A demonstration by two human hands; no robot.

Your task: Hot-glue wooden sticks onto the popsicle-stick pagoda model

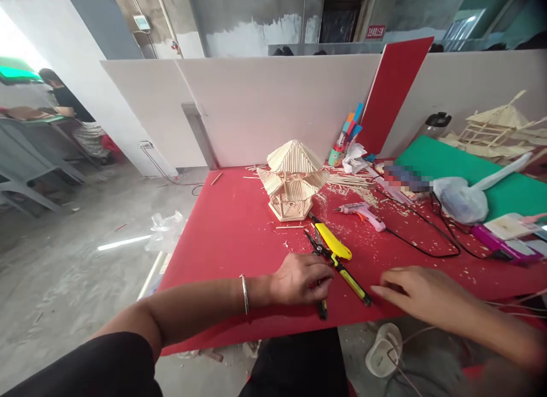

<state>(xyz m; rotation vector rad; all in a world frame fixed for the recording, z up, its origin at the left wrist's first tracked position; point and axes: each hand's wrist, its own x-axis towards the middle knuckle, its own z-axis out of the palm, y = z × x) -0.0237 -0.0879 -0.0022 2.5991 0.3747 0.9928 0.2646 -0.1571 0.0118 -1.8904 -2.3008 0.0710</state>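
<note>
My left hand (301, 278), with a bangle at the wrist, is closed around one handle of the yellow-and-black pliers (351, 280) near the table's front edge. The other handle slants toward my right hand (408, 291), which hovers beside its end with fingers loosely bent and apart, holding nothing. Just beyond the pliers lies a yellow utility knife (333, 241). Behind them stands a small pavilion model (293, 180) made of thin wooden sticks, with a tiered roof and a hexagonal base. A loose stick (289, 227) lies in front of the model.
A pink glue gun (363, 213) with a black cord rests on the red table (222, 237), among loose sticks (350, 180) and chips. At the back stands a tin of markers (337, 155). To the right are a green board (440, 158) and another stick model (496, 126).
</note>
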